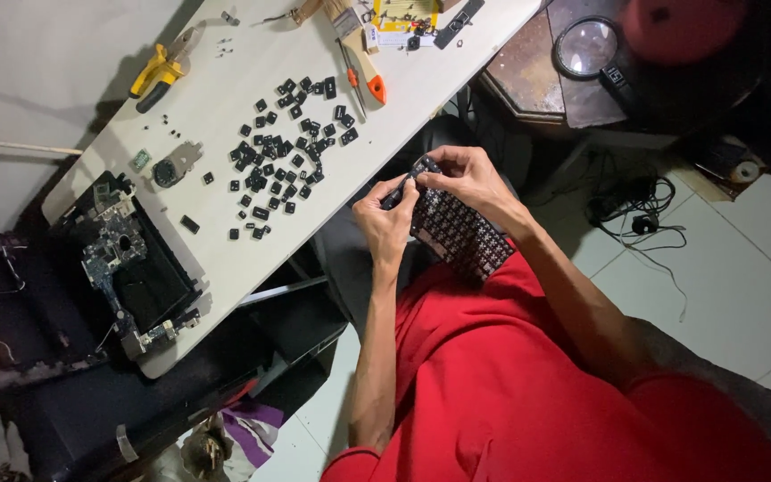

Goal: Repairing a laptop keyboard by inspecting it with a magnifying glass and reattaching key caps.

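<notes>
Person: sitting in a red shirt (pixel 510 384), arms reaching forward over the lap, away from the worktop's near edge.
Keyboard (pixel 457 234): a dark laptop keyboard panel, many keys already off, resting tilted on the red lap and running up between the two hands; it is lying off the worktop, just beside its near edge.
Left hand (pixel 384 225): curling around the keyboard's upper left part, fingers closed, thumb and forefinger pinching narrowly at the top corner.
Right hand (pixel 466 174): gripping the keyboard's top end from the other side, fingertips meeting the left hand's at the same corner.
Laptop base (pixel 127 259): an opened dark shell with its circuit board showing, hanging over the worktop's left corner.
Loose keycaps (pixel 287 147): small black squares scattering across the middle of the white worktop (pixel 225 250).
Round metal part (pixel 171 168): lying between the laptop base and the keycaps.
Pliers (pixel 161 76): yellow-handled, lying near the worktop's far left edge.
Brush (pixel 359 40): wooden-handled, lying toward the far edge, an orange-handled tool (pixel 356 85) touching or just beside it.
Magnifying glass (pixel 589 49): sitting on a separate dark table beyond the worktop's right corner.
</notes>
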